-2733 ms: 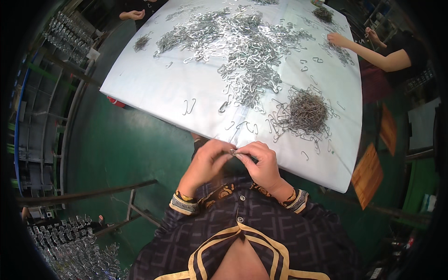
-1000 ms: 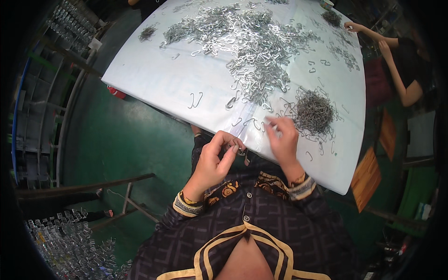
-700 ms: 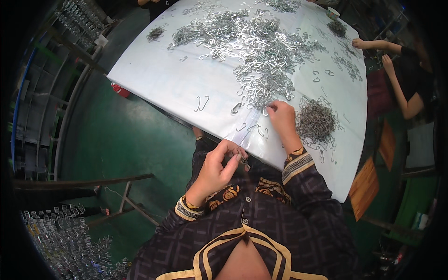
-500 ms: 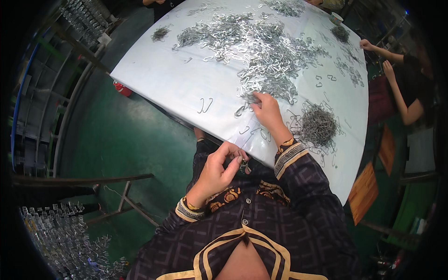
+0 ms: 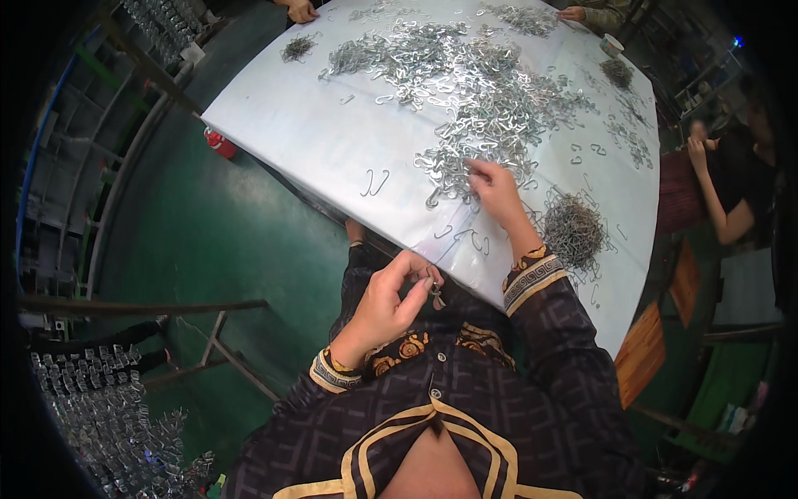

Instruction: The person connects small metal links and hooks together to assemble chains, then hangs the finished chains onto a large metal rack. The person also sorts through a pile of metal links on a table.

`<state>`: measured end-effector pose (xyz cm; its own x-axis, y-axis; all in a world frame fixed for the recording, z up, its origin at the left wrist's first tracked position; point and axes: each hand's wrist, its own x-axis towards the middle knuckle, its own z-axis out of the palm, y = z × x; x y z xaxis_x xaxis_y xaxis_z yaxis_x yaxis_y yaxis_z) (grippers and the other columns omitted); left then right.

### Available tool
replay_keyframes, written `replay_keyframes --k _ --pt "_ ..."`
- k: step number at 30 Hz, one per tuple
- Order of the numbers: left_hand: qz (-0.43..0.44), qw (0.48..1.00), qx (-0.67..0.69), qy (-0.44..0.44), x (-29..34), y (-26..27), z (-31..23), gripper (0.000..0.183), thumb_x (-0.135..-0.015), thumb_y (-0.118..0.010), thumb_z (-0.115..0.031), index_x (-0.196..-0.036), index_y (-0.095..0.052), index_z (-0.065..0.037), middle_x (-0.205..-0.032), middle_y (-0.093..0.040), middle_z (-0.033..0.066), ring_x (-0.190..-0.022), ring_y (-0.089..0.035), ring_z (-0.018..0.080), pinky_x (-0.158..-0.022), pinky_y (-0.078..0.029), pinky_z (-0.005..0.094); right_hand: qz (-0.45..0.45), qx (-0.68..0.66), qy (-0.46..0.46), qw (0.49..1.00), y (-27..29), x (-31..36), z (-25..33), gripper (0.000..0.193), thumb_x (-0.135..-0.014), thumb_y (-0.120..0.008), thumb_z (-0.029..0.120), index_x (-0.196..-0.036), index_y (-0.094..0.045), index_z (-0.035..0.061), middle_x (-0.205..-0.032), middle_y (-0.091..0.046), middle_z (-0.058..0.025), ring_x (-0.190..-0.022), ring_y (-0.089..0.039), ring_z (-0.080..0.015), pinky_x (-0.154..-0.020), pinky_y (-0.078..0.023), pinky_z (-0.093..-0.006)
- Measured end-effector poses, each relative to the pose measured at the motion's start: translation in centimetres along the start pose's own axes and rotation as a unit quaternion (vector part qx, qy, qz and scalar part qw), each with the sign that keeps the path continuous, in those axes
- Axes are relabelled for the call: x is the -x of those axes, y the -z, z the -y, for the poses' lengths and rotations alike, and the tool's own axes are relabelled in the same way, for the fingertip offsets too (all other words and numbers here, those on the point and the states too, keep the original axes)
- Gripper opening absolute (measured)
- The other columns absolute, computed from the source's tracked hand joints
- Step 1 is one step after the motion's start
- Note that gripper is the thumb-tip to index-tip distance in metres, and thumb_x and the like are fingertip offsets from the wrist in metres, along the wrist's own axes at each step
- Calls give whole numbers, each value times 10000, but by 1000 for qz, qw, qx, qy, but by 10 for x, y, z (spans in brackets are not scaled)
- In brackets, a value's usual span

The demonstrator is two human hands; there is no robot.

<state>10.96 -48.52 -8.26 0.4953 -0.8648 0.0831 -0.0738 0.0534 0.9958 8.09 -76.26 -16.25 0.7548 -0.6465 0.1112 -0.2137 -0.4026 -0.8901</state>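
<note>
On the white table lies a large loose pile of shiny metal hooks (image 5: 490, 112). My right hand (image 5: 501, 198) is at the pile's near edge, its thumb and fingertips drawn together among the hooks; whether a piece is between them I cannot make out. My left hand (image 5: 389, 301) is closed in a pinch just off the near table edge, above my lap. Small metal pieces (image 5: 437, 293) hang from its fingertips, partly hidden by the fingers. Between the hands, a few single hooks (image 5: 474, 241) lie near the edge.
Right of my right forearm sits a dense heap of thin wire pieces (image 5: 573, 231). Two separate hooks (image 5: 374, 182) lie toward the left on the white table (image 5: 283, 125). Co-workers' hands (image 5: 301, 11) show at the far edge; another person sits at right. A red container (image 5: 219, 143) is by the left edge.
My right hand has shifted slightly right along the pile's near edge. My left hand keeps its pinch in nearly the same place. The co-worker at right has drawn one hand back from the table.
</note>
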Motion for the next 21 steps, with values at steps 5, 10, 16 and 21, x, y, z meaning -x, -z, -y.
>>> replay_keyframes --k 5,10,16,21 --pt "-12 1000 -16 -18 0 4 4 28 -930 -515 -15 -933 -496 5 -913 -632 103 -868 -580 135 -799 -468 287 -142 31 -41 989 28 0 -14 221 -825 -680 108 -1025 -719 23 -912 -705 -119 -764 -672 -197 -656 -528 -328" --pt "-18 1000 -18 0 1 5 8 35 -932 -517 -20 -926 -494 6 -911 -628 99 -872 -569 131 -811 -465 287 -23 183 -94 978 24 24 12 220 -756 -771 212 -904 -737 52 -811 -702 -131 -740 -680 -274 -687 -528 -372" --pt "-10 1000 -22 1 2 4 6 35 -925 -525 -18 -922 -499 6 -912 -623 101 -881 -576 135 -812 -466 291 -25 252 -56 966 -5 49 20 344 -722 -804 196 -1007 -695 36 -851 -674 -147 -819 -659 -321 -748 -516 -399" --pt "-9 1000 -22 -3 1 2 6 34 -922 -525 -14 -923 -498 6 -913 -625 103 -880 -580 138 -815 -468 292 -20 274 -22 961 0 51 13 293 -755 -751 103 -1023 -666 20 -907 -654 -165 -880 -644 -338 -801 -504 -418"
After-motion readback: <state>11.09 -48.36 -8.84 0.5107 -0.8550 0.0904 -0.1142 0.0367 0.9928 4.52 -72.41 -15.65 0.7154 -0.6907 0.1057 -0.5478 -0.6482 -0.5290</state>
